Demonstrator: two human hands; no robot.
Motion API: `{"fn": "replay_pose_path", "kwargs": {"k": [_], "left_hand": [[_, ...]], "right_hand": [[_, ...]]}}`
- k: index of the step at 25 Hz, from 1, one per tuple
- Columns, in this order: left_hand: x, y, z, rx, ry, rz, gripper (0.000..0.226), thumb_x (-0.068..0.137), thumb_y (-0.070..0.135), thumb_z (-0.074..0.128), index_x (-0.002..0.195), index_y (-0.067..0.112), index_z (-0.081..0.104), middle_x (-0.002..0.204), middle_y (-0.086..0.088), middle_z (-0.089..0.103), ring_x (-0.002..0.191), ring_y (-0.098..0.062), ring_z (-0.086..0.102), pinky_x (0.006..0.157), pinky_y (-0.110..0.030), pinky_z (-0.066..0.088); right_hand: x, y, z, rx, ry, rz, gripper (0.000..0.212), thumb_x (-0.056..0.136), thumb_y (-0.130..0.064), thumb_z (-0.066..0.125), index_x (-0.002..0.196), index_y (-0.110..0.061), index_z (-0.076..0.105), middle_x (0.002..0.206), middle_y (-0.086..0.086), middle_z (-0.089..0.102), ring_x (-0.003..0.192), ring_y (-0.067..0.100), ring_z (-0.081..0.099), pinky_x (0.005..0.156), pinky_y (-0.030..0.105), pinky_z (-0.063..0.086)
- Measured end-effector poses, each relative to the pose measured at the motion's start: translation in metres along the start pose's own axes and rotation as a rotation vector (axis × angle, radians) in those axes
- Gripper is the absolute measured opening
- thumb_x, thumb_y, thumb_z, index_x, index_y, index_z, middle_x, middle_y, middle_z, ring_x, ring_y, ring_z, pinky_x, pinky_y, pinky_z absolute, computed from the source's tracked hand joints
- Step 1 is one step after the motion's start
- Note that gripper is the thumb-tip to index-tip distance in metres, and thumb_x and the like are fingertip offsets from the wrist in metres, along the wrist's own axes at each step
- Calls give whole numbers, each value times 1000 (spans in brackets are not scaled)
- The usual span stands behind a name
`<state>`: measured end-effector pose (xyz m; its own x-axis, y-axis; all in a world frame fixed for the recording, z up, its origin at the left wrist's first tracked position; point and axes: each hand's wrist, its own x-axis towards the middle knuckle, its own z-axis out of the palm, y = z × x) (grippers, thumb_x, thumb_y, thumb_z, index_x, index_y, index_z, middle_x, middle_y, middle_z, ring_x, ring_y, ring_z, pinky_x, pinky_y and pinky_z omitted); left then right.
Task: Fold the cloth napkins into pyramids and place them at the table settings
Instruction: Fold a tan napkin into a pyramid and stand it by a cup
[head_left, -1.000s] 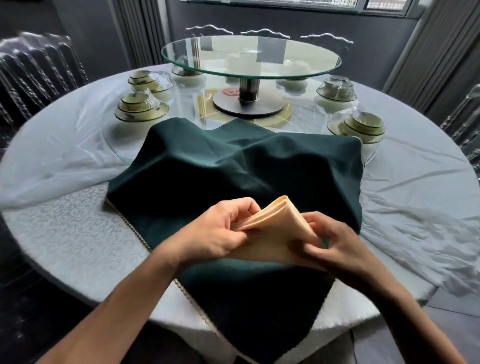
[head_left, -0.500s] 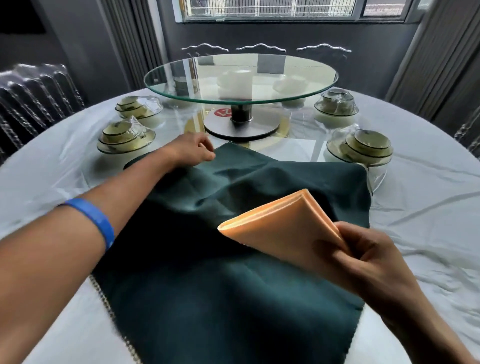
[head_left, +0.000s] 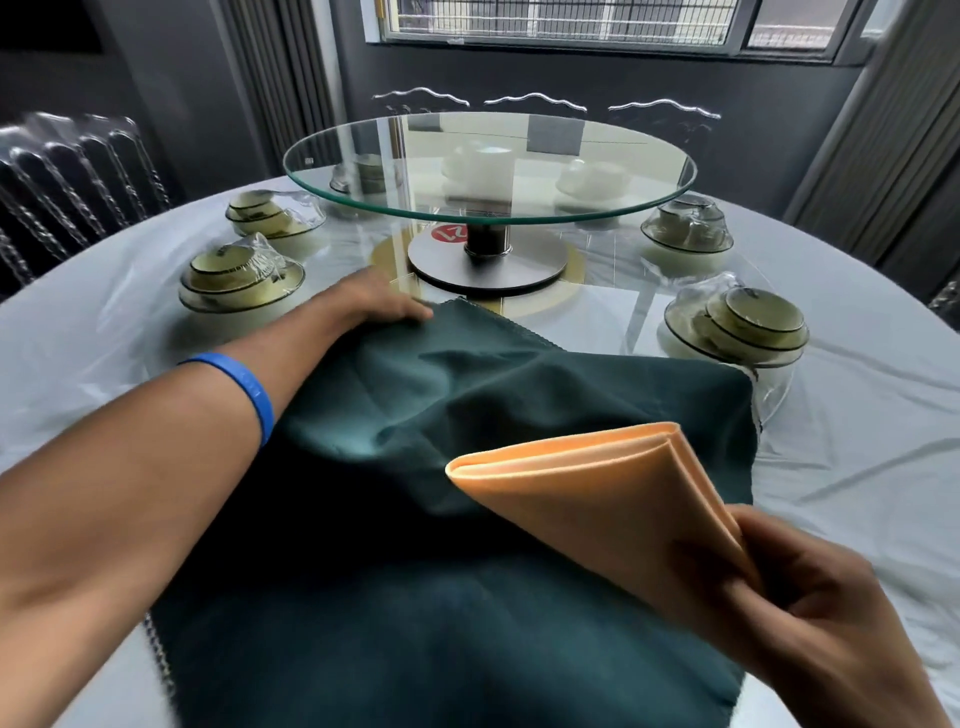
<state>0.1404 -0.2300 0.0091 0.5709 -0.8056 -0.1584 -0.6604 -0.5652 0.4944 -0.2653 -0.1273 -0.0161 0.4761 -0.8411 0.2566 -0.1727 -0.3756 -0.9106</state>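
Note:
A folded peach napkin (head_left: 597, 499) is held up above the table, its layered edge pointing left. My right hand (head_left: 810, 603) pinches its lower right corner between thumb and fingers. A large dark green cloth (head_left: 467, 519) lies rumpled across the near side of the round table. My left hand (head_left: 379, 301), a blue band on its forearm, reaches to the green cloth's far left corner, and its fingers grip that edge. Wrapped place settings stand at the left (head_left: 241, 275) and right (head_left: 743, 322).
A glass turntable (head_left: 488, 166) on a metal stand fills the table's centre, with white dishes seen through it. More wrapped bowl sets (head_left: 270, 213) (head_left: 688, 228) ring it. The white tablecloth (head_left: 857, 441) is creased. Clear chairs (head_left: 67, 171) stand around the table.
My left hand let go of the peach napkin and reached forward to the green cloth's far corner, now lying on it. My right hand alone holds the napkin, lifted higher.

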Motion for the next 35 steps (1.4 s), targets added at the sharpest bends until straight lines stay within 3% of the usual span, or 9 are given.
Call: {"fn": "replay_pose_path", "kwargs": {"k": [5, 8, 11, 17, 21, 23, 26, 28, 35], "left_hand": [[-89, 33, -42, -624, -334, 73, 24, 89, 25, 70, 103, 5, 71, 98, -14, 75, 78, -26, 72, 72, -39, 61], [-170, 34, -61, -892, -349, 198, 25, 89, 24, 59, 80, 11, 78, 81, -6, 76, 66, -17, 73, 58, -29, 60], [-240, 19, -69, -1105, -299, 239, 26, 85, 25, 58, 80, 13, 81, 81, -3, 77, 66, -13, 73, 56, -23, 57], [-306, -39, -17, -1089, -531, -71, 22, 77, 20, 61, 81, 2, 73, 69, -15, 72, 54, -21, 70, 48, -24, 56], [-326, -70, 14, -1115, -693, -129, 23, 86, 17, 59, 86, 7, 80, 94, -20, 75, 73, -25, 74, 59, -26, 58], [-323, -83, 26, -1045, -585, -42, 21, 90, 20, 61, 88, 12, 80, 95, -14, 76, 78, -22, 74, 64, -26, 58], [-292, -101, 44, -304, -153, 346, 24, 90, 43, 63, 88, 21, 70, 89, 11, 72, 88, -9, 66, 78, -29, 48], [-278, -103, 52, -40, -28, 435, 22, 92, 43, 63, 85, 22, 59, 86, 12, 60, 87, -10, 56, 75, -28, 37], [-258, -86, 68, -96, 141, 421, 21, 85, 35, 70, 102, 27, 60, 98, 10, 62, 96, -13, 57, 84, -30, 47]], "right_hand": [[-4, -25, -11, 113, 148, 29, 19, 75, -17, 80, 93, -15, 74, 74, 24, 63, 65, 17, 54, 61, 31, 41], [-6, -59, -17, 156, 250, -19, 17, 77, -19, 70, 91, -10, 74, 76, 24, 65, 62, 19, 56, 53, 23, 42], [-5, -96, -22, 134, 334, -125, 10, 84, -10, 67, 93, -8, 73, 89, 28, 67, 69, 24, 57, 54, 35, 47], [7, -132, -3, 34, 411, -222, 18, 81, -2, 60, 73, -16, 69, 67, 3, 60, 53, 12, 48, 45, 21, 38], [17, -107, 27, -81, 347, -151, 15, 83, -4, 59, 76, -11, 70, 62, -6, 60, 56, 8, 49, 49, 26, 40], [24, -86, 42, -136, 348, -102, 11, 80, -7, 58, 80, -7, 70, 64, 3, 61, 57, 12, 50, 50, 38, 45], [36, -60, 66, -151, 339, 1, 17, 73, -19, 56, 81, -16, 71, 63, -4, 63, 55, 13, 55, 54, 45, 55], [44, -47, 78, -151, 348, 63, 22, 68, -27, 55, 82, -20, 71, 65, -3, 66, 58, 18, 61, 56, 48, 57], [51, -29, 128, -401, 449, 137, 20, 83, -14, 58, 102, -16, 66, 93, 10, 70, 88, 31, 64, 75, 35, 47]]}}
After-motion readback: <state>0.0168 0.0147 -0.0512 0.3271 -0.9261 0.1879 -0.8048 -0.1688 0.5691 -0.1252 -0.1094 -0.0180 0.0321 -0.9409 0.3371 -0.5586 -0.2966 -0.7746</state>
